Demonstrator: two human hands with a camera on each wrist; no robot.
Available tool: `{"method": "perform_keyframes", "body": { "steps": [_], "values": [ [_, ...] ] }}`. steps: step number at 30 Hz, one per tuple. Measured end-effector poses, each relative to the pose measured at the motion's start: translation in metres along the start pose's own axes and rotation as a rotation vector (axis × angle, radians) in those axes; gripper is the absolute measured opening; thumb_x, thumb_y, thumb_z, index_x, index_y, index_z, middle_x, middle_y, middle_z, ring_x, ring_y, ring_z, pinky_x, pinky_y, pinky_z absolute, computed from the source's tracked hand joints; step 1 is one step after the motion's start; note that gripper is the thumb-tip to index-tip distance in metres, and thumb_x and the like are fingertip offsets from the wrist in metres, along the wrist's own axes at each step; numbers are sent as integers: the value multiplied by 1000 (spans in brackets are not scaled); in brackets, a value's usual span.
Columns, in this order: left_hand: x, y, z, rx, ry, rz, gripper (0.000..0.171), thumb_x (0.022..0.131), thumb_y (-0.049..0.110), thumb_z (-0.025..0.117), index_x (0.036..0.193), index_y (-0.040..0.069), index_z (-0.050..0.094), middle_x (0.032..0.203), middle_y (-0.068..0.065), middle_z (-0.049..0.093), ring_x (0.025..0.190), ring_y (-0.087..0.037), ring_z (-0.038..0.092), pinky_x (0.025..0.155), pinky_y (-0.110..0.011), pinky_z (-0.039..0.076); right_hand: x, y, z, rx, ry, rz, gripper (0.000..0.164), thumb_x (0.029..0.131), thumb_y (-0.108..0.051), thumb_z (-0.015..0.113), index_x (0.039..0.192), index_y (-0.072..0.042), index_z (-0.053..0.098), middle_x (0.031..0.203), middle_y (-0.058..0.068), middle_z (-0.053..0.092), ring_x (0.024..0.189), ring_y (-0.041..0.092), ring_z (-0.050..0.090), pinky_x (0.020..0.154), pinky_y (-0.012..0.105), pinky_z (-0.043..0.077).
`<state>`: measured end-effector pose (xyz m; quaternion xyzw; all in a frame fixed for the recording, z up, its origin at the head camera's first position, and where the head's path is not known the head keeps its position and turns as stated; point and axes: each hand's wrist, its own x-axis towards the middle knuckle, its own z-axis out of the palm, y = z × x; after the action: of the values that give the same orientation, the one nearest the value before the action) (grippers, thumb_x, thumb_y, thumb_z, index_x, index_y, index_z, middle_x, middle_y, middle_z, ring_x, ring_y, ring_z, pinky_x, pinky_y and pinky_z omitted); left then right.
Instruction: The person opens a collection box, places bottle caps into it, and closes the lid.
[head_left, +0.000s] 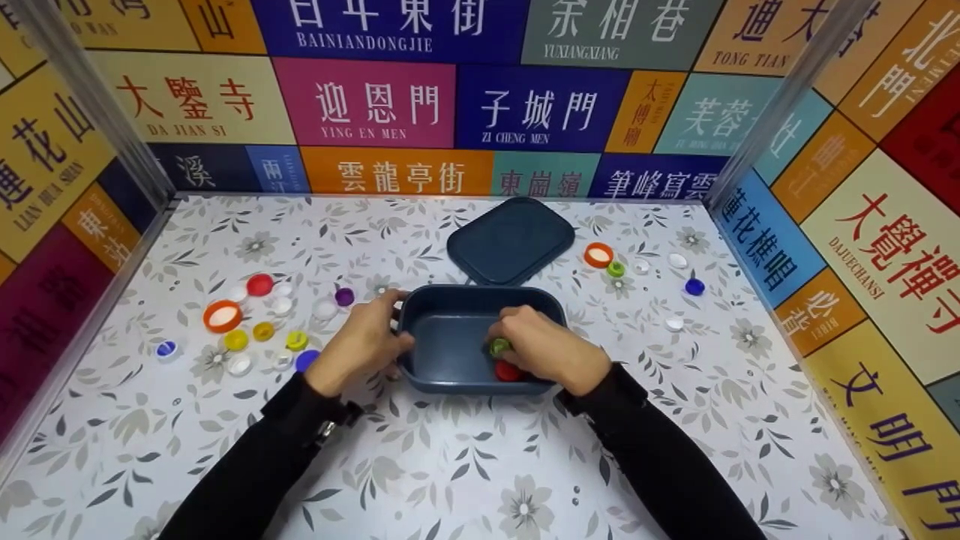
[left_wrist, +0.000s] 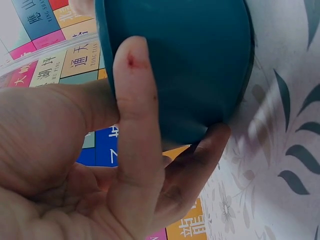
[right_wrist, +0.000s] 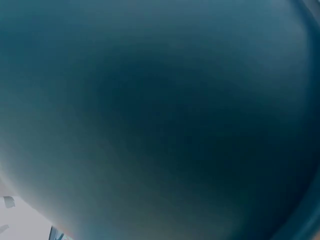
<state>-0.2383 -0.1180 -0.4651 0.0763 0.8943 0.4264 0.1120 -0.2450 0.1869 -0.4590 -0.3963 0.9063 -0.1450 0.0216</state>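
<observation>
At the frame's centre, the left hand grips the left end of a dark-blue rounded rectangular plastic box; apart from it, in the box's right half, the right hand pinches a small green plastic cap beside a round red plastic cap; a flat dark-blue plastic lid lies upper centre
</observation>
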Motion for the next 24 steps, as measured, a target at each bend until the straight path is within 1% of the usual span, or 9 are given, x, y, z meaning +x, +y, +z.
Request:
{"method": "perform_keyframes", "body": {
  "steps": [5, 6, 8, 10, 13, 15, 18, 20, 24],
  "values": [
    [0, 0, 0, 6, -10, -18, 78, 100, -3, 75, 173, 4, 47, 150, -32, 73, 68, -32, 81, 59, -39, 70, 0, 2, 0, 2, -5, 9, 18, 100, -2, 87, 116, -7, 90, 108, 15, 82, 101, 28, 77, 86, 42, 69],
    [0, 0, 0, 18, -6, -14, 78, 100, -3, 75, 173, 4, 48, 149, -32, 73, 68, -31, 81, 59, -37, 69, 0, 2, 0, 4, -3, 13, 18, 100, -2, 86, 117, -8, 90, 108, 15, 82, 102, 28, 77, 86, 43, 69],
    [1, -1, 0, 38, -2, -3, 78, 99, -3, 76, 172, 3, 49, 149, -32, 74, 73, -30, 81, 62, -35, 69, -1, 3, -2, 7, 2, 17, 20, 101, -1, 85, 119, -8, 90, 109, 15, 82, 102, 28, 77, 86, 43, 70],
    [1, -1, 0, 54, 3, 8, 77, 99, -3, 76, 171, 2, 50, 149, -32, 75, 79, -29, 81, 67, -35, 71, -2, 3, -4, 6, 10, 13, 21, 101, 0, 85, 121, -8, 89, 111, 16, 82, 104, 29, 77, 87, 44, 70],
    [1, -1, -1, 67, 6, 20, 77, 98, -2, 77, 170, 1, 51, 147, -32, 75, 85, -27, 81, 72, -35, 71, -3, 4, -8, 6, 21, -1, 24, 102, 0, 84, 125, -7, 88, 115, 16, 82, 110, 31, 78, 92, 45, 71],
    [1, -1, -1, 76, 10, 23, 76, 98, -1, 77, 170, 2, 51, 146, -32, 76, 83, -26, 80, 73, -35, 71, -3, 4, -10, 7, 30, -1, 27, 103, -1, 84, 129, -5, 87, 119, 18, 81, 113, 32, 79, 95, 45, 71],
    [1, -1, -2, 67, 3, 15, 77, 99, -1, 77, 171, 2, 50, 145, -32, 76, 75, -25, 78, 68, -35, 70, -5, 4, -13, 25, 41, 17, 32, 104, -3, 85, 136, -3, 84, 124, 20, 80, 118, 33, 79, 99, 46, 71],
    [2, -1, -1, 71, 5, 16, 77, 99, -1, 77, 171, 2, 50, 144, -32, 76, 71, -23, 77, 67, -34, 69, -6, 5, -15, 32, 59, 29, 35, 104, -4, 85, 139, -2, 82, 126, 20, 79, 119, 33, 79, 101, 47, 70],
    [1, -1, -1, 73, 8, 26, 77, 99, -1, 77, 171, 1, 50, 142, -32, 77, 72, -22, 76, 68, -35, 69, -8, 7, -19, 46, 103, 41, 38, 105, -7, 85, 143, -3, 80, 129, 21, 77, 118, 35, 77, 103, 49, 68]
  ]
}}
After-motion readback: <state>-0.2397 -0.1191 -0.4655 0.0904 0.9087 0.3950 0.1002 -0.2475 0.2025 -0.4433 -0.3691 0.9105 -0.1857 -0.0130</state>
